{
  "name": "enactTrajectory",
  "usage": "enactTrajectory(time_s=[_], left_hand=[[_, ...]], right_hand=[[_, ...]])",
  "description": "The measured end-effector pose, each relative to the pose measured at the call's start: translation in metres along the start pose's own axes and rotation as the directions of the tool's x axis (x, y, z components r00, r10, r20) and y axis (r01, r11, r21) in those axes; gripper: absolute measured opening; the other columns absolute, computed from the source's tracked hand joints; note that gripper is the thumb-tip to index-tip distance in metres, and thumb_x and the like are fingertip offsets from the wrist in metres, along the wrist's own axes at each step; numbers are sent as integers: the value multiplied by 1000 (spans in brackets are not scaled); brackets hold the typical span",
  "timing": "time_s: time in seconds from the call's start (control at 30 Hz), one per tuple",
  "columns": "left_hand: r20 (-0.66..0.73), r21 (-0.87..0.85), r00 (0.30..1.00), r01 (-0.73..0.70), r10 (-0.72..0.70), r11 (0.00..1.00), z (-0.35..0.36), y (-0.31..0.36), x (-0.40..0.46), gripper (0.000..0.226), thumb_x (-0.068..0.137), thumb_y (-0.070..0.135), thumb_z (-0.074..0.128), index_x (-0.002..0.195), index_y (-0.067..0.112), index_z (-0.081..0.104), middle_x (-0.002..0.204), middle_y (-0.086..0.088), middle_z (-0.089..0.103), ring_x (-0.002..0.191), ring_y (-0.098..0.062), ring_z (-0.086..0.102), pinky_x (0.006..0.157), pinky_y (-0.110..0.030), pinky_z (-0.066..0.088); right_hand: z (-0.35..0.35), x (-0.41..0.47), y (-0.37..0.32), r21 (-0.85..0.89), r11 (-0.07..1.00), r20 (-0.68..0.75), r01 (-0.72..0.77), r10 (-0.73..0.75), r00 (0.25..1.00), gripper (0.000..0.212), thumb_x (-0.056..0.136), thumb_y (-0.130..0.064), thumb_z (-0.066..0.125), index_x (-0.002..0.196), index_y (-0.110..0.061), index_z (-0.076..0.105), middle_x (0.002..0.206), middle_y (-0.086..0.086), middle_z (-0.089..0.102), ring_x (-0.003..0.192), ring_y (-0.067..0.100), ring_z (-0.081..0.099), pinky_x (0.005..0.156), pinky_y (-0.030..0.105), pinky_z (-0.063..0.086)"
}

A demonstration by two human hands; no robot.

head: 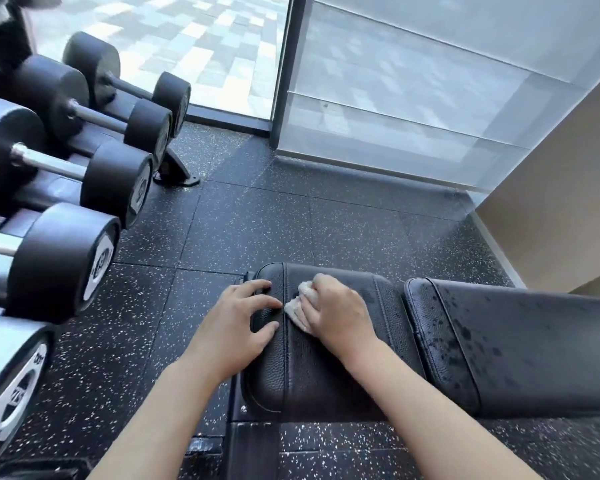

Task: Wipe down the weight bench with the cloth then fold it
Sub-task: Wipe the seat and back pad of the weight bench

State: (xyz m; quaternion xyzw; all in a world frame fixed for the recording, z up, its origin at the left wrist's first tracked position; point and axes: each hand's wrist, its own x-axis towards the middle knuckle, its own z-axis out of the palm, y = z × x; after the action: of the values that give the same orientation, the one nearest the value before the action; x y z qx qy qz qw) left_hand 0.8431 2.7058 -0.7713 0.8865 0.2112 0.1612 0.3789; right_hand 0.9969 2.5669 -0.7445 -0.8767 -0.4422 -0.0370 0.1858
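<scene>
Fingers point(257, 299) of the left hand point(238, 327) spread apart, bracing the near end of the weight bench point(326, 368). Beside it, the right hand point(333, 310) presses the white cloth point(297, 308) flat on the seat pad, fingers together over it. Further right, the back pad point(516, 344) shows wet speckles. Risk now: that small bunched cloth could slip from under the palm, leaving those droplets unwiped.
</scene>
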Motion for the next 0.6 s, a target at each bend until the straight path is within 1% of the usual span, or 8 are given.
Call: enactTrajectory(time_s=[0.07, 0.13, 0.23, 0.3, 0.4, 0.47, 0.53, 0.6], left_hand=[[24, -4, 1000, 10, -9, 1000, -2, 0, -3, 31, 86, 33, 79, 115, 39, 74, 147, 20, 53, 130, -8, 47, 116, -30, 36], [47, -15, 998, 32, -31, 999, -6, 0, -7, 32, 86, 35, 79, 117, 40, 73, 149, 22, 50, 131, -7, 48, 115, -28, 36], [56, -15, 997, 53, -52, 998, -9, 1, -11, 33, 85, 34, 80, 117, 39, 73, 149, 21, 51, 132, -8, 51, 115, -27, 37], [53, -13, 997, 62, -61, 998, -11, 4, -12, 32, 85, 34, 79, 116, 38, 73, 148, 21, 51, 131, -9, 53, 115, -30, 40], [42, 0, 998, 45, -45, 999, -10, 10, -15, 33, 85, 34, 77, 117, 39, 73, 144, 21, 53, 128, -11, 55, 111, -34, 43], [49, 14, 998, 37, -37, 999, -8, 15, -15, 31, 84, 34, 76, 114, 41, 73, 142, 22, 54, 125, -12, 55, 109, -34, 45], [41, 29, 998, 40, -41, 999, -5, 18, -13, 26, 84, 37, 77, 109, 43, 74, 142, 20, 55, 122, -15, 56, 108, -36, 46], [28, 64, 999, 40, -42, 997, -1, 21, -10, 30, 83, 41, 78, 113, 42, 73, 142, 20, 56, 120, -18, 56, 107, -39, 47]], right_hand=[[7, 37, -4, 4, 998, 30, -64, 64, 998, 24, 96, -37, 59, 84, -21, 46, 90, 7, 66, 86, 33, 65, 70, 36, 42], [14, 68, -9, -22, 996, 41, -88, 89, 995, 22, 97, -36, 56, 86, -19, 47, 96, 10, 67, 91, 35, 65, 75, 38, 44], [17, 93, -17, -85, 988, 81, -127, 134, 988, 21, 97, -36, 55, 94, -15, 56, 102, 13, 69, 96, 35, 66, 80, 38, 48], [15, 91, -20, -90, 987, 83, -135, 143, 986, 21, 98, -36, 55, 94, -15, 55, 102, 12, 70, 96, 35, 66, 80, 37, 48], [7, 51, -22, -26, 998, 48, -58, 59, 997, 24, 96, -38, 56, 84, -20, 46, 94, 9, 67, 90, 34, 65, 72, 36, 43], [-2, 10, -21, 7, 999, 11, 52, -52, 999, 26, 93, -41, 55, 79, -20, 46, 83, 5, 63, 77, 33, 65, 63, 34, 42], [-11, -28, -14, -21, 985, -26, 169, -170, 985, 24, 89, -44, 54, 80, -24, 45, 76, -1, 58, 66, 27, 62, 55, 31, 45], [-20, -61, -3, -39, 973, -7, 227, -228, 974, 25, 90, -42, 59, 82, -27, 40, 76, -3, 55, 63, 22, 60, 53, 30, 47]])
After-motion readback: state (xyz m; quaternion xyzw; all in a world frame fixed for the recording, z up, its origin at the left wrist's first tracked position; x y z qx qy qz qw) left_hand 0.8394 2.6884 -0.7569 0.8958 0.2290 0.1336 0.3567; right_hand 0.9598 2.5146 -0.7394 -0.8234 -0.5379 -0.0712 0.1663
